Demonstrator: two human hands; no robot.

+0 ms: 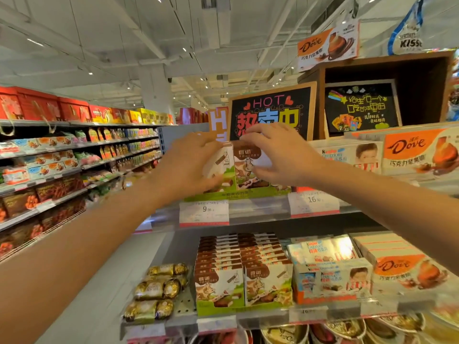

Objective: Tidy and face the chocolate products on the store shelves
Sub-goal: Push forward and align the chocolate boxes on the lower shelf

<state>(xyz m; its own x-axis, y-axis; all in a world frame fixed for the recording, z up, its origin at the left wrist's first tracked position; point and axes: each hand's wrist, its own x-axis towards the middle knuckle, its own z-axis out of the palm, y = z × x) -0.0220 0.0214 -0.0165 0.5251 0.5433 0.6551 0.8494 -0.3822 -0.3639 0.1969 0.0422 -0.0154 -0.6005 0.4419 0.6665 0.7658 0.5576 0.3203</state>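
On the top shelf (pixel 258 212) stand small brown-and-white chocolate boxes with a cow picture (pixel 244 167), set in a green display tray. My left hand (pixel 188 165) grips the left box by its side and top corner. My right hand (pixel 278 155) reaches over the right box, its fingers curled on the box's top edge and its thumb on the front. The boxes behind these two are hidden by my hands.
The shelf below holds the same cow boxes in rows (pixel 242 269), gold-wrapped chocolates (pixel 159 289), Kinder boxes (pixel 330 271) and Dove boxes (pixel 407 266). More Kinder and Dove boxes (pixel 419 150) stand to the right on the top shelf. A chalkboard sign (pixel 270 112) stands behind. An aisle of shelves (pixel 74 157) runs along the left.
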